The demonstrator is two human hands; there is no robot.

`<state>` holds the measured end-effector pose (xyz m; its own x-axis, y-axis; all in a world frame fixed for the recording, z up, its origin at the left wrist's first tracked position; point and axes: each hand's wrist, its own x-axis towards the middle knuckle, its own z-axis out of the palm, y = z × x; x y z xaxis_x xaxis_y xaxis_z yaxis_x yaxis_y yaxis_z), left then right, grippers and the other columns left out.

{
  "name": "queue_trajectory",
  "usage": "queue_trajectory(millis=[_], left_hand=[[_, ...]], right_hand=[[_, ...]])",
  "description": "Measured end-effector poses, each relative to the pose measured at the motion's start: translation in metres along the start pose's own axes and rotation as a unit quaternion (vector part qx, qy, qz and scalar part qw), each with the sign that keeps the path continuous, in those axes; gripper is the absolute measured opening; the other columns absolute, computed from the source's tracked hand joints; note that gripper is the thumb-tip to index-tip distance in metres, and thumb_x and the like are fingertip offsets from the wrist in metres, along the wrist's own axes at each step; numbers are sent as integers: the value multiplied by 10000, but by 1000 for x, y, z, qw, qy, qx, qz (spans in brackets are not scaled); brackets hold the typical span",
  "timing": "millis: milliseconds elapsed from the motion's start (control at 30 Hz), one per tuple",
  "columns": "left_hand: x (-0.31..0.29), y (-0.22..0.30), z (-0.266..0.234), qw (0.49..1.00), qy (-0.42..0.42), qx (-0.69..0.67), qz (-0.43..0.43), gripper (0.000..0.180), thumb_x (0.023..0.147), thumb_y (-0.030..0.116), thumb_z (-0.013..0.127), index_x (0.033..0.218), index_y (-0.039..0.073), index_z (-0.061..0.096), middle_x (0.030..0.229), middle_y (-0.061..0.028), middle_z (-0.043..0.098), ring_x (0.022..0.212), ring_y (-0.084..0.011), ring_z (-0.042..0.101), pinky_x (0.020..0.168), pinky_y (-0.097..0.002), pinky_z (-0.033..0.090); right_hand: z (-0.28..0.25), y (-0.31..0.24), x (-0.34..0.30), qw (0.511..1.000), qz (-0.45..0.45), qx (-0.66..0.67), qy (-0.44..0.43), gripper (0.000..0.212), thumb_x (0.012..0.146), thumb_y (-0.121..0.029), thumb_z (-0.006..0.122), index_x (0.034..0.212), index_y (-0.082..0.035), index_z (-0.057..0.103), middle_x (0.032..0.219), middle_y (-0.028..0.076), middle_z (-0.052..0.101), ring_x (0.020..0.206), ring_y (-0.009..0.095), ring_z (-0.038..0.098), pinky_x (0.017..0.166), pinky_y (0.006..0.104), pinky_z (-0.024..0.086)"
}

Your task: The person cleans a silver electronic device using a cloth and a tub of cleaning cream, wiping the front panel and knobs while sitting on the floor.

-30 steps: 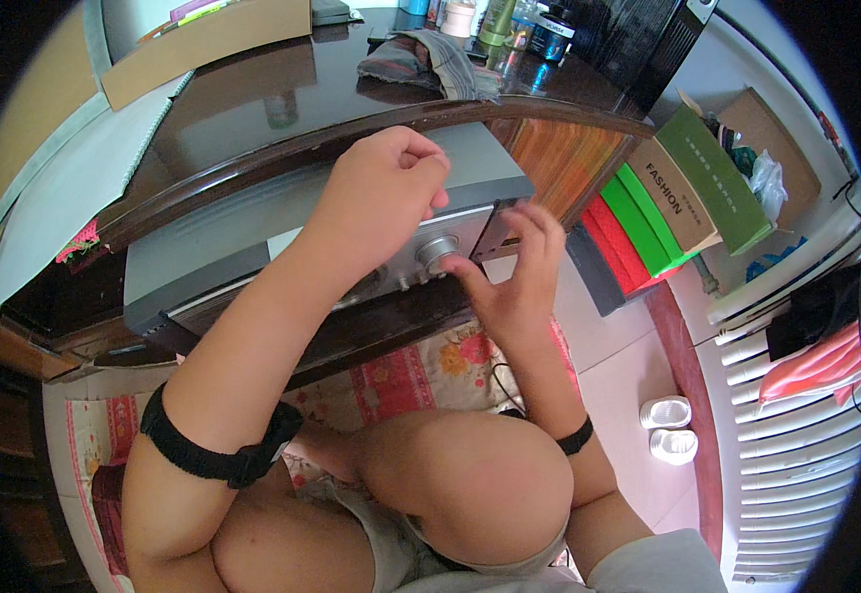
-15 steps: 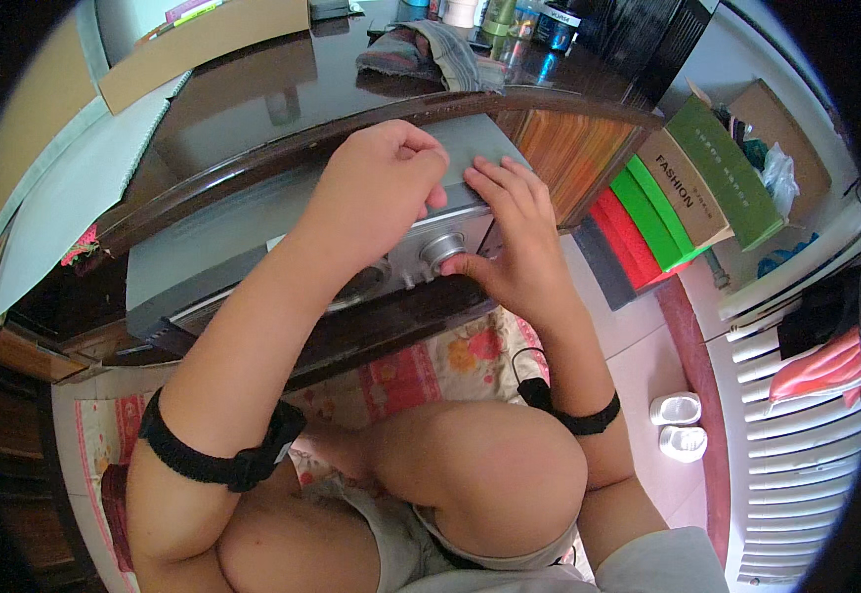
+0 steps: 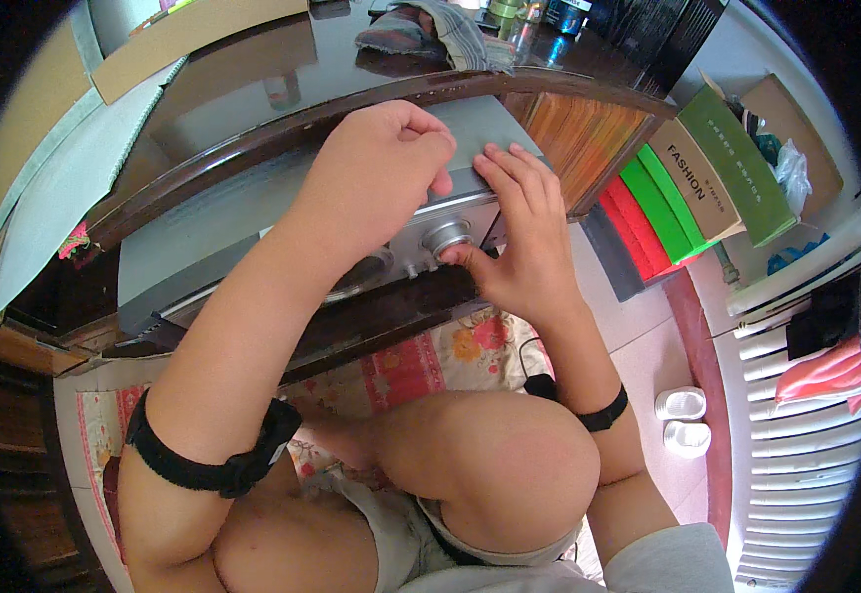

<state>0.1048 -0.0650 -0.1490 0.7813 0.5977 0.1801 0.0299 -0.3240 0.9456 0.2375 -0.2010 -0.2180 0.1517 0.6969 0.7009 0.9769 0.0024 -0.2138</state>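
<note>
Audio unit (image 3: 208, 232), silver-grey, housed beneath the desk (image 3: 218, 104) top. Round knob (image 3: 445, 235), at the thumb of the right hand (image 3: 527, 229), fingers spread. Left hand (image 3: 386, 148) curled above; cannot tell whether holding anything.

Wide grey device (image 3: 221, 219) with silver knob (image 3: 447, 236)

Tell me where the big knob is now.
In the head view, the big knob is slightly right of centre, on the front of the grey device, beside the right hand.
</note>
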Motion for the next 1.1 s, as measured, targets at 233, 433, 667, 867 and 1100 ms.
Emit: queue_trajectory(millis=[233, 433, 667, 867, 1100], left_hand=[[-4, 3, 3, 1000, 2, -20, -16, 273, 889, 225, 611, 1029, -7, 646, 749, -38, 630, 651, -85, 493, 587, -225, 385], [-3, 3, 3, 1000, 0, -14, -9, 285, 889, 236, 619, 1040, -5, 643, 753, -35, 625, 657, -84, 489, 592, -226, 387], [-3, 5, 5, 1000, 2, 4, -14, 289, 897, 240, 617, 1055, -1, 636, 761, -25, 622, 662, -78, 487, 603, -219, 384], [-5, 4, 1, 999, -2, -29, -29, 283, 906, 239, 609, 1073, 12, 630, 765, -18, 623, 661, -71, 484, 618, -213, 379], [-6, 6, 3, 999, -2, -35, -23, 278, 904, 233, 615, 1074, 14, 632, 765, -19, 625, 664, -71, 485, 616, -215, 374]], right_hand=[[2, 3, -4, 1000, -13, 3, 6, 817, 603, -261, 851, 1313, -50, 507, 1369, 121, 490, 1317, 364, 402, 1069, 480, 329], [8, 2, -4, 1000, -9, -5, 19, 803, 611, -253, 844, 1311, -50, 507, 1368, 126, 487, 1311, 360, 408, 1060, 495, 330], [7, 7, -6, 1000, -15, -7, 17, 836, 620, -277, 846, 1341, -49, 488, 1389, 135, 462, 1326, 356, 389, 1055, 531, 319], [-3, 10, -6, 999, -15, 41, -15, 853, 618, -315, 852, 1360, -98, 492, 1404, 110, 460, 1335, 336, 391, 1066, 530, 305], [7, 13, -10, 999, -17, 25, 22, 773, 637, -261, 833, 1327, -106, 520, 1386, 100, 482, 1322, 331, 414, 1081, 525, 292]])
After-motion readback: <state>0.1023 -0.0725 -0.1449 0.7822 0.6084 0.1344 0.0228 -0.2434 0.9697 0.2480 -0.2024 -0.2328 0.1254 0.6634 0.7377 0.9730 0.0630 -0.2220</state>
